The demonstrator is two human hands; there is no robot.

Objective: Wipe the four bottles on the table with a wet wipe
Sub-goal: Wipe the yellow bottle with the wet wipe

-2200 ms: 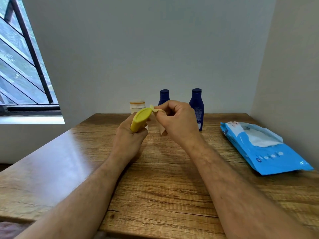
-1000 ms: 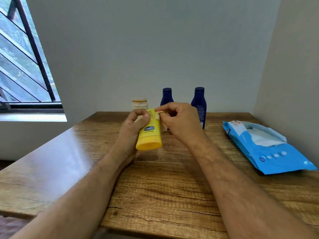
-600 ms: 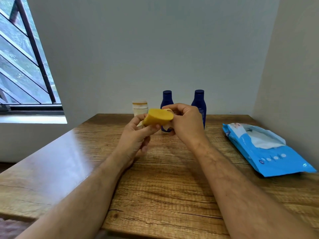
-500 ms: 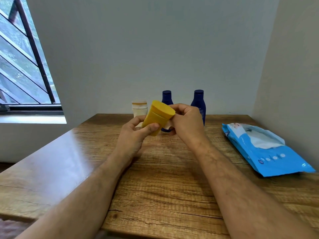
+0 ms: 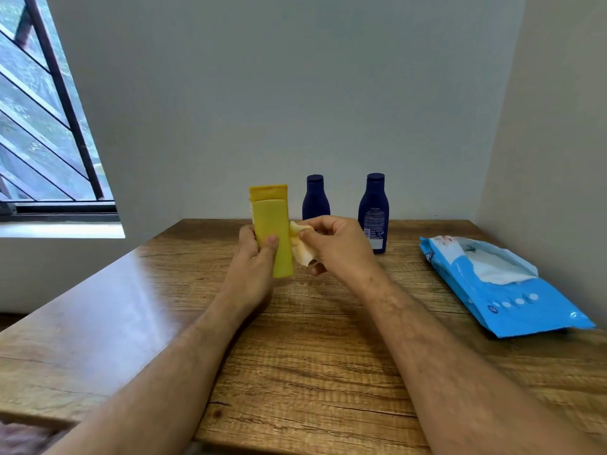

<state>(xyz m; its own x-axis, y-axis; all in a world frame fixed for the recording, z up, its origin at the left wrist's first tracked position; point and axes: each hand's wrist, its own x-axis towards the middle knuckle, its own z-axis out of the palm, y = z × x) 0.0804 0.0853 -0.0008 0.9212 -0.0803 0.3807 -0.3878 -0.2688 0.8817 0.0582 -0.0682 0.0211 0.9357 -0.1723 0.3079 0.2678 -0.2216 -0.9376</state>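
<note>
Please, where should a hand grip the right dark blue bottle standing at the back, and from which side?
Grip the right dark blue bottle around its wide body, below the narrow neck, probably from the front: it stands upright, its front is unobstructed, and the wall is close behind.

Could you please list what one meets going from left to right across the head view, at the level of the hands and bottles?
window → left hand holding the yellow bottle → wet wipe pinched by the right hand → taller blue bottle → blue wipes pack
</note>
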